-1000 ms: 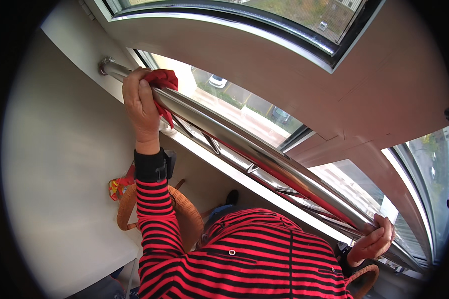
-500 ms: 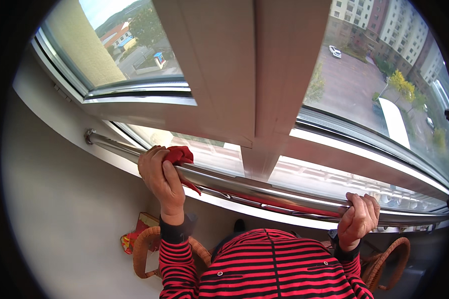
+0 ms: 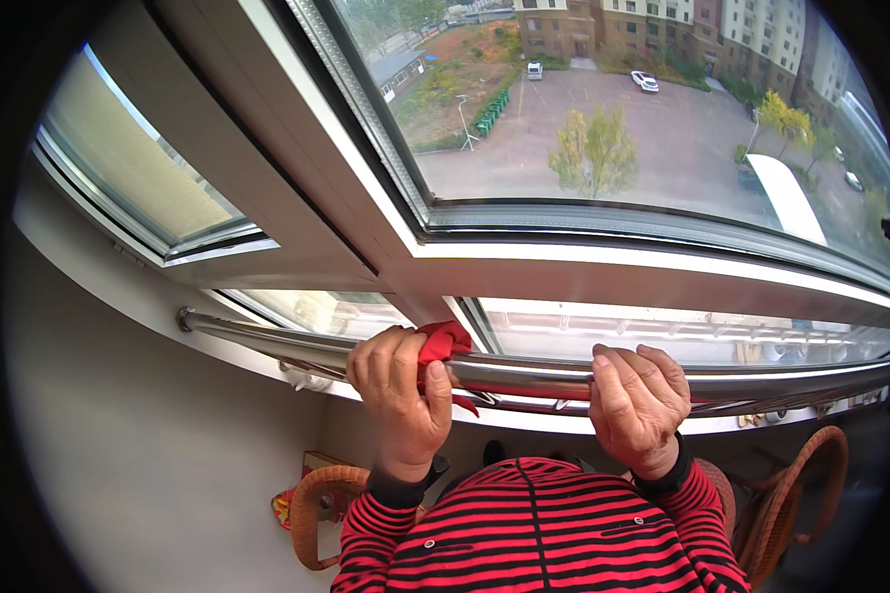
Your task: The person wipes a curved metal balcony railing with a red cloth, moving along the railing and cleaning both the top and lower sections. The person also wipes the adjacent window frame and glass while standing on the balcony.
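Observation:
A shiny metal rail [image 3: 524, 374] runs across in front of the window, from the left wall to the right. My left hand [image 3: 398, 395] is wrapped over the rail and presses a red cloth [image 3: 442, 342] against it. My right hand [image 3: 639, 403] grips the bare rail a little to the right, fingers curled over the top. Both sleeves are red with black stripes.
White window frames [image 3: 386, 237] and glass stand just behind the rail, with a car park and buildings far below outside. Wicker chairs [image 3: 311, 504] sit on the floor under me at left and right [image 3: 811, 494]. A plain wall [image 3: 119, 445] fills the left.
The view has swung up and right toward the window. My left hand with the cloth has slid right along the rail, and my right hand has come closer to it.

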`<action>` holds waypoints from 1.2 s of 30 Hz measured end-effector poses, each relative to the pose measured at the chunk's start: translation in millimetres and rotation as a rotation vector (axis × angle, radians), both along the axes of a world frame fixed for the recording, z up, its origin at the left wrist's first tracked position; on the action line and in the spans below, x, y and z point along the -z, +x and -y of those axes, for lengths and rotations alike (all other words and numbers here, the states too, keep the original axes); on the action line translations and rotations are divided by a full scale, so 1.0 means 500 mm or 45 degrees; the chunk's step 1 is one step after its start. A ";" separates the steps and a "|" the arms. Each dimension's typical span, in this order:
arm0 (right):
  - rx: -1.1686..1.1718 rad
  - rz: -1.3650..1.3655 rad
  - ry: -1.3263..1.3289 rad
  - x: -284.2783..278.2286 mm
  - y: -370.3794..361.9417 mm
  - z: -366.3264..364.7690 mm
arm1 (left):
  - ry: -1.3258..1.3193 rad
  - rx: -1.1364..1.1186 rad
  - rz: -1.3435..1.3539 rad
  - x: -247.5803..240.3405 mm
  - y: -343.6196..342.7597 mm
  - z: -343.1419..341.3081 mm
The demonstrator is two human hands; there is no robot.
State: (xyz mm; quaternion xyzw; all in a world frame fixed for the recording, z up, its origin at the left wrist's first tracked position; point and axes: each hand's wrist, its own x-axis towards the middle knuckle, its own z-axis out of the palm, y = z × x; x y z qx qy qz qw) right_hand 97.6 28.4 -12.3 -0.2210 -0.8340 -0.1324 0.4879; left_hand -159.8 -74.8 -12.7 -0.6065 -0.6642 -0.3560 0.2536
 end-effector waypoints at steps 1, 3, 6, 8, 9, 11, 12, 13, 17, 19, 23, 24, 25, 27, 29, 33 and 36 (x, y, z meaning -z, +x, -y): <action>-0.028 -0.006 0.001 0.001 0.002 -0.001 | 0.002 0.027 0.002 -0.001 0.023 -0.007; -0.085 -0.029 -0.009 0.003 0.006 0.000 | -0.015 0.070 -0.004 -0.007 0.067 -0.018; -0.177 -0.051 -0.064 -0.003 0.013 0.001 | -0.074 0.170 -0.062 -0.014 0.132 -0.035; -0.300 -0.033 -0.162 -0.016 0.029 0.000 | -0.091 0.265 -0.093 -0.014 0.169 -0.048; -0.351 -0.082 -0.192 -0.025 0.041 -0.001 | -0.096 0.308 -0.083 -0.013 0.183 -0.053; -0.444 -0.158 -0.269 -0.043 0.066 -0.005 | -0.095 0.377 -0.104 -0.008 0.200 -0.059; -0.349 -0.123 -0.245 -0.054 0.088 -0.008 | -0.065 0.383 -0.150 -0.006 0.201 -0.060; -0.203 -0.088 -0.216 -0.063 0.104 -0.014 | -0.060 0.387 -0.191 -0.002 0.199 -0.061; 0.196 0.046 -0.415 -0.067 0.126 -0.027 | -0.031 0.374 -0.352 0.010 0.170 -0.063; 0.262 0.074 -0.441 -0.063 0.125 -0.030 | -0.009 0.360 -0.422 0.011 0.147 -0.058; 0.295 0.026 -0.458 -0.056 0.119 -0.032 | -0.108 0.383 -0.274 0.000 0.080 -0.028; 0.299 0.014 -0.455 -0.056 0.119 -0.032 | -0.084 0.375 -0.274 -0.001 0.060 -0.023; 0.308 0.006 -0.460 -0.055 0.118 -0.031 | -0.085 0.379 -0.251 -0.001 0.040 -0.017; 0.309 0.002 -0.458 -0.053 0.117 -0.028 | -0.073 0.354 -0.217 0.000 -0.001 -0.006; 0.335 0.000 -0.456 -0.049 0.117 -0.026 | -0.075 0.279 -0.200 0.003 -0.044 0.009; 0.325 -0.030 -0.431 -0.036 0.122 -0.027 | -0.033 0.090 -0.091 0.011 -0.144 0.039; 0.328 -0.009 -0.391 -0.024 0.129 -0.029 | 0.050 -0.016 -0.058 0.015 -0.238 0.062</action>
